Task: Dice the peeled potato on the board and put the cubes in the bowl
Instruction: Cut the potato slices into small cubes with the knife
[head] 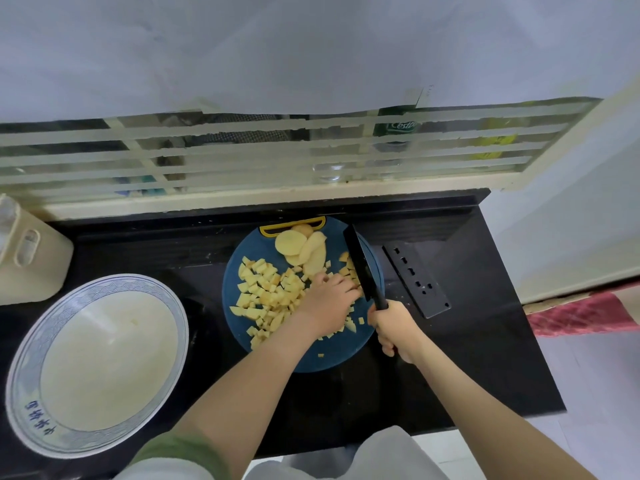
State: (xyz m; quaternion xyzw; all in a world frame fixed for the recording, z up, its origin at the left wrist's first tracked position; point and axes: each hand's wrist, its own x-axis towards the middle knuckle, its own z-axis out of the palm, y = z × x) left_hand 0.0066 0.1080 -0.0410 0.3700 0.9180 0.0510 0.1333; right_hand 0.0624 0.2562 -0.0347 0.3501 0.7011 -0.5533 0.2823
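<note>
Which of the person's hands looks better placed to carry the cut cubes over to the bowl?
Probably the left hand: the bowl sits left of the board, the cubes are heaped on that side, and the right hand grips the knife.

**spud_watcher:** so what's the person actually wearing? from up here I mostly see arms lol

**boardlurker:** yeah, pretty much. The left forearm [249,382] and right forearm [485,407] are bare, and so are the left hand [329,299] and right hand [394,329]. There's a short olive-green sleeve [180,452] on the left upper arm, soft fabric, a bit creased at the hem.

**spud_watcher:** and the white stuff along the bottom edge?

**boardlurker:** white cloth [384,452] over the front of the body, loose and folded. Apron or trousers, can't tell. Another patch of it sits under the green sleeve.
</note>
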